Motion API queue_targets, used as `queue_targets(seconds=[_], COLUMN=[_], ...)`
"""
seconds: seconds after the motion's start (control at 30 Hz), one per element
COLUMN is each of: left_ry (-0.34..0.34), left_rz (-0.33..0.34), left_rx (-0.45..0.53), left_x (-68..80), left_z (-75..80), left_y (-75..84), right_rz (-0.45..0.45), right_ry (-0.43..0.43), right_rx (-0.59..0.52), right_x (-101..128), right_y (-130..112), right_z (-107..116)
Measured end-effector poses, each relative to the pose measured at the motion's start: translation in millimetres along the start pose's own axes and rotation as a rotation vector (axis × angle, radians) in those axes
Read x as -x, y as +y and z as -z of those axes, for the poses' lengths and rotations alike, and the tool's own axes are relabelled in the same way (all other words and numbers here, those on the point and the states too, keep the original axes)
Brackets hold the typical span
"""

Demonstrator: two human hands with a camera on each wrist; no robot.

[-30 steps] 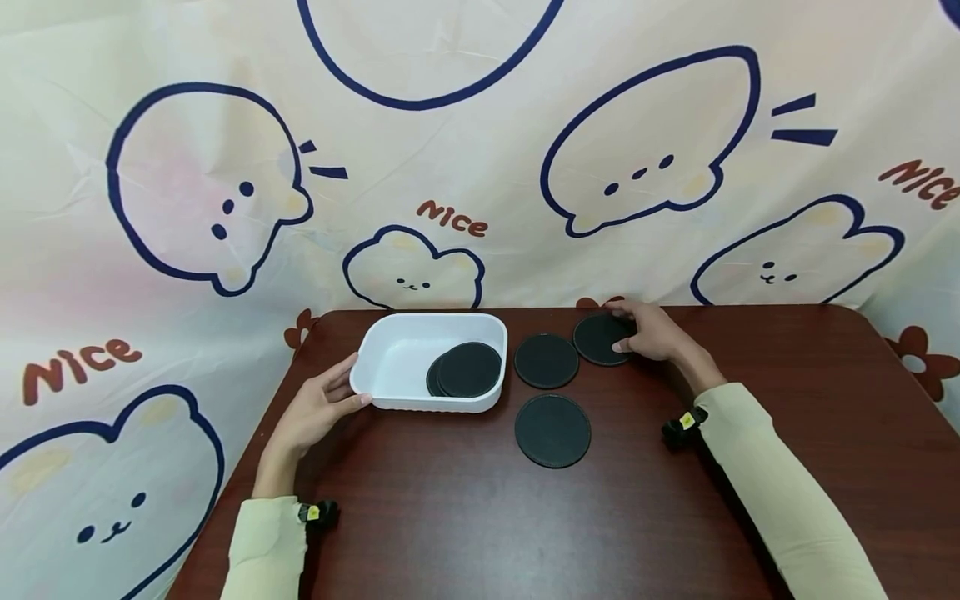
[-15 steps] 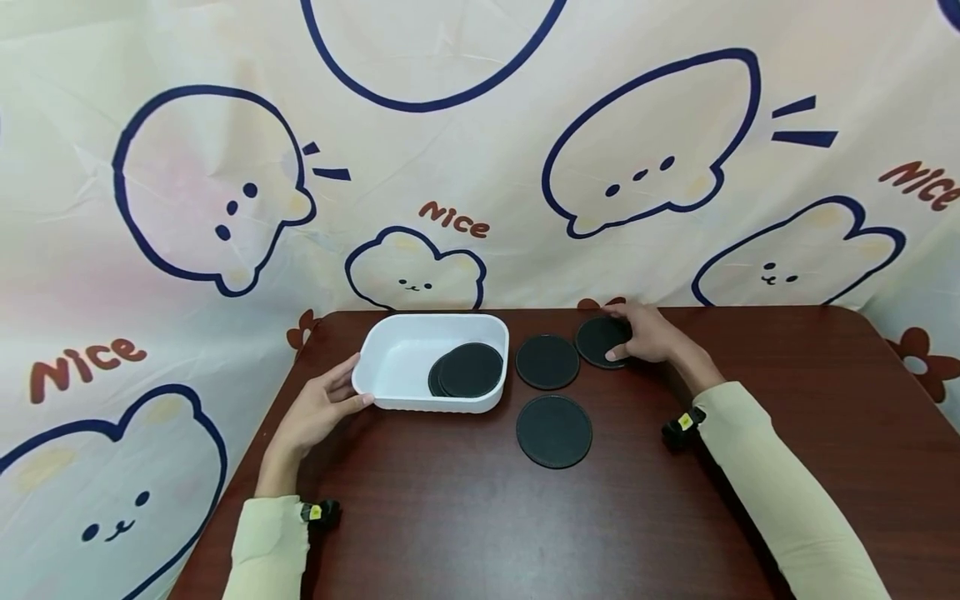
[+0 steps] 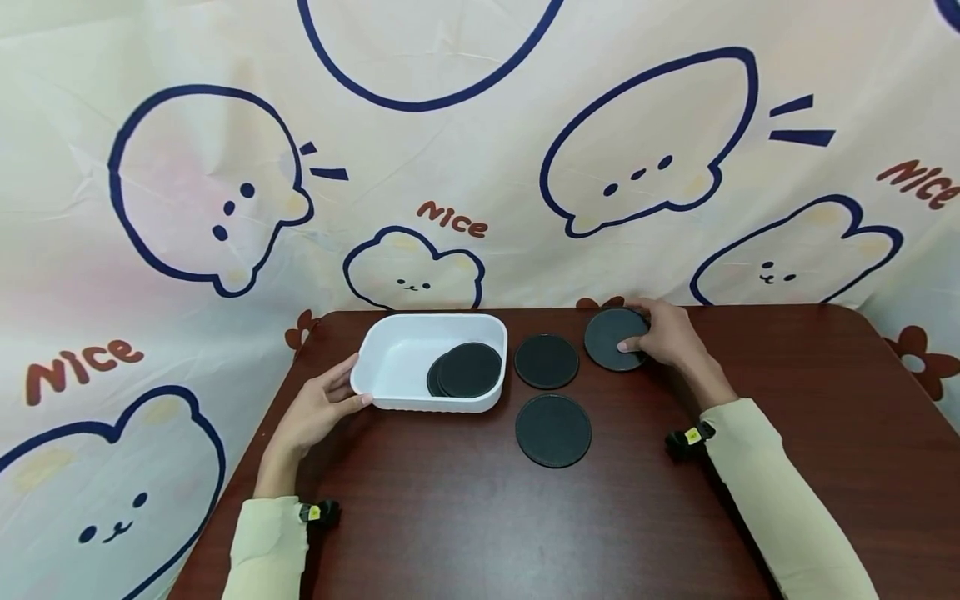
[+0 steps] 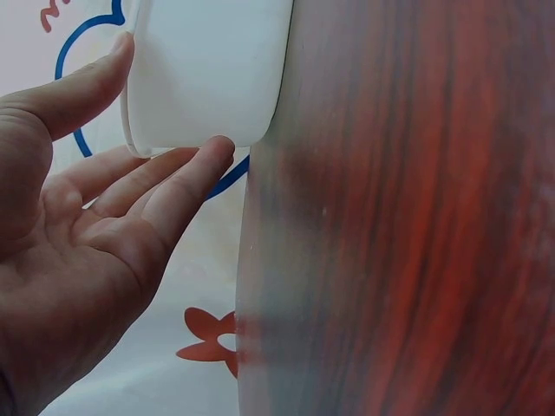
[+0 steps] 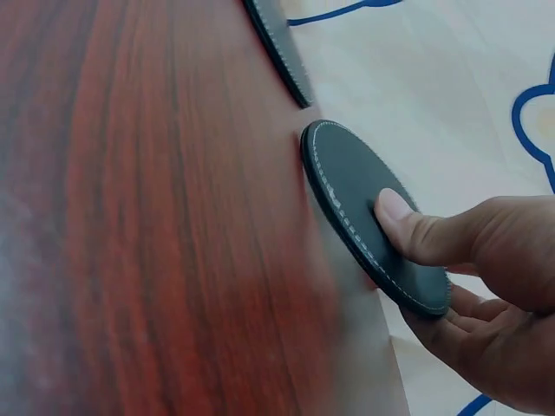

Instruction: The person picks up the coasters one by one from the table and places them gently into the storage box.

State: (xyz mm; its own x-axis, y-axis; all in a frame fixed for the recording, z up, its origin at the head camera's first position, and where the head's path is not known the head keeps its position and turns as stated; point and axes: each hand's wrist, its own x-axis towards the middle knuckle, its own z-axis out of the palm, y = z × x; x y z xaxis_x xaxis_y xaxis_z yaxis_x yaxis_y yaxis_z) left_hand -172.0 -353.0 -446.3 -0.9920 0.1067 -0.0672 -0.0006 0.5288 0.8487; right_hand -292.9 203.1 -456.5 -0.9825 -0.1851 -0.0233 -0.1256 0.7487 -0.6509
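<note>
- Working at a dark red-brown wooden table point(image 3: 465, 517), you face a cream cloth backdrop point(image 3: 480, 150) printed with blue-outlined bears and the word "Nice".
- Your right hand point(image 3: 667, 337) pinches a round black leather coaster point(image 3: 611, 337) with pale stitching round its rim, thumb on its top face and fingers beneath, tilted up near the table's far edge.
- Your left hand point(image 3: 318, 408) rests with straight fingers against the end wall of the white rounded plastic tray point(image 3: 375, 358), which holds two overlapping black coasters point(image 3: 465, 371).
- Two more black coasters point(image 3: 551, 396) lie flat between the tray and your right hand.
</note>
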Motion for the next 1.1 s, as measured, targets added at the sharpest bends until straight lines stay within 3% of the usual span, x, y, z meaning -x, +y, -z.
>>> queue_targets(seconds=[0.2, 0.43, 0.73, 1.1], left_ry=[0.0, -0.002, 0.004, 0.008], left_rz=[0.006, 0.007, 0.009, 0.017], left_rx=[-0.01, -0.019, -0.014, -0.009], left_x=[1.2, 2.3, 3.4, 0.9], left_z=[-0.4, -0.1, 1.0, -0.2], left_y=[0.5, -1.3, 0.8, 3.6], right_rz=[-0.026, -0.04, -0.134, -0.177], right_ry=[0.059, 0.059, -0.068, -0.137], right_rx=[-0.028, -0.066, -0.39, -0.592], right_x=[13, 24, 35, 48], right_y=[1, 3, 13, 19], right_z=[4, 12, 24, 29])
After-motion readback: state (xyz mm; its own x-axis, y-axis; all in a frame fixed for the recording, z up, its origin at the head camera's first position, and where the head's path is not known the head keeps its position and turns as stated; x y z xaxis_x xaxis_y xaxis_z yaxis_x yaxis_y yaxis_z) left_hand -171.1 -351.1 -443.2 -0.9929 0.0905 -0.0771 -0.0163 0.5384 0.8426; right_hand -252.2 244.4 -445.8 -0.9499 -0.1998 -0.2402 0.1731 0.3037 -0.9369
